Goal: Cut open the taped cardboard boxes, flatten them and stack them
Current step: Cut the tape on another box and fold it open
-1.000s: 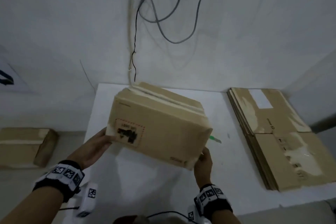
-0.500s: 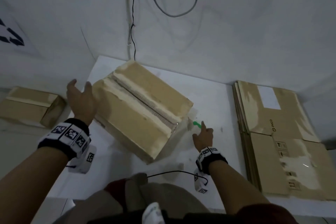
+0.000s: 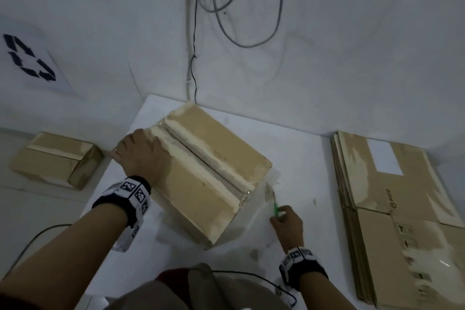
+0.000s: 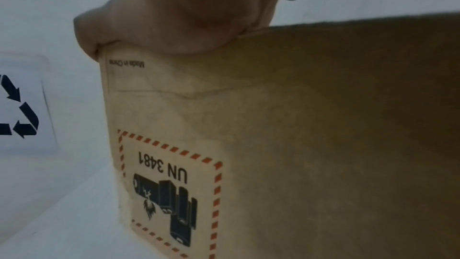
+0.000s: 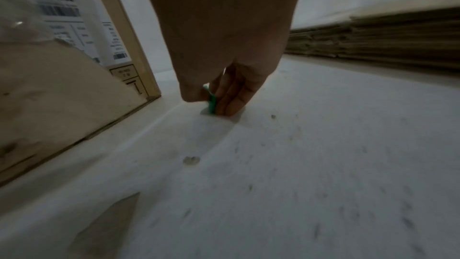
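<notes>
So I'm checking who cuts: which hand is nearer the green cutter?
Right. The right hand pinches the green cutter beside the box; the left hand rests on the box's far left corner.

A brown taped box [image 3: 201, 173] sits angled mid-table, a green cutter [image 3: 276, 206] just right, flattened boxes [image 3: 392, 209] stacked far right.

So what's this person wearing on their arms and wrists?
Both forearms are bare. Each wrist carries a black band with white square-code marker tiles: left wrist band, right wrist band. A white camera block hangs under the left one, and thin black cables trail from both.
</notes>
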The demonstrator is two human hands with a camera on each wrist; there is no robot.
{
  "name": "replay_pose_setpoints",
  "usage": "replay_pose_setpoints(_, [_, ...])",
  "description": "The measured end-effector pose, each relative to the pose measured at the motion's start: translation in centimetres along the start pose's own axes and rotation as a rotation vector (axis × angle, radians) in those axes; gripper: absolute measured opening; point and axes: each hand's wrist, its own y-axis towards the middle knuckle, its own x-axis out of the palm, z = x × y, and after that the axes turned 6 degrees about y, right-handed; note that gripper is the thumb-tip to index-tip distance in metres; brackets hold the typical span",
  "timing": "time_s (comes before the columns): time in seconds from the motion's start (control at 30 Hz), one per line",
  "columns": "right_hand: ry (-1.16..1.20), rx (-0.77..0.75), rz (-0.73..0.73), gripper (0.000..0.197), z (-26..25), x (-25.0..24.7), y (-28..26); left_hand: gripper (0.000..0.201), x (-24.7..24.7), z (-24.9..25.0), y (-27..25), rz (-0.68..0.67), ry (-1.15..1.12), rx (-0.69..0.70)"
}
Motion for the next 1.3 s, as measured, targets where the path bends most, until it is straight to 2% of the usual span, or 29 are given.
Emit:
replay_pose_setpoints(0.1, [-0.045, 0.102, -0.060, 0.025, -0.7, -0.4, 1.4, 0.054, -0.4, 0.3, 0.0, -0.054, -0.005, -0.004])
replay_pose_setpoints(0.2, [0.192, 0.192, 0.031, 0.031, -2.9, -1.0, 3.1, 0.043, -0.8, 0.2, 0.7, -0.100, 0.011, 0.010])
replay_pose_setpoints(0.27, [0.295, 0.093, 0.139, 0.035, -6.1, -2.1, 3.8, 0.046, -1.2, 0.0, 1.0, -0.116, -0.004, 0.033])
replay_pose_setpoints(0.33, [0.360, -0.049, 0.160, 0.026, -10.4, -3.4, 4.4, 0.051, -1.2, -0.1, 1.3, -0.123, -0.021, 0.054])
replay_pose_setpoints(0.4, [0.374, -0.163, 0.116, 0.014, -14.9, -4.9, 4.4, 0.050, -1.1, 0.3, 1.2, -0.110, -0.040, 0.099])
replay_pose_setpoints(0.47, [0.303, -0.300, 0.029, 0.021, -20.7, -3.8, 4.1, 0.046, -1.1, -1.1, 2.4, -0.101, -0.062, 0.095])
replay_pose_setpoints(0.53, [0.252, -0.415, -0.049, 0.025, -23.9, -2.9, 3.3, 0.042, -0.8, -0.7, 2.2, -0.083, -0.065, 0.127])
replay_pose_setpoints(0.7, [0.033, -0.495, -0.287, 0.019, -30.1, 4.7, 1.3, 0.039, -0.3, -1.0, 2.4, -0.083, -0.063, 0.118])
replay_pose_setpoints(0.77, [-0.035, -0.515, -0.294, 0.015, -31.6, 7.2, 1.0, 0.038, -0.2, -1.0, 2.5, -0.055, -0.071, 0.126])
replay_pose_setpoints(0.9, [-0.068, -0.599, -0.266, 0.019, -32.8, 10.1, 1.0, 0.040, 0.3, -1.2, 2.6, -0.027, -0.070, 0.143])
replay_pose_setpoints(1.13, [-0.119, -0.677, -0.207, 0.015, -32.9, 11.5, 1.4, 0.045, 0.6, -1.2, 2.5, 0.008, -0.080, 0.151])
replay_pose_setpoints(1.3, [-0.249, -0.733, -0.226, 0.019, -33.7, 11.8, 1.5, 0.044, 0.8, -1.1, 2.6, 0.000, -0.070, 0.135])
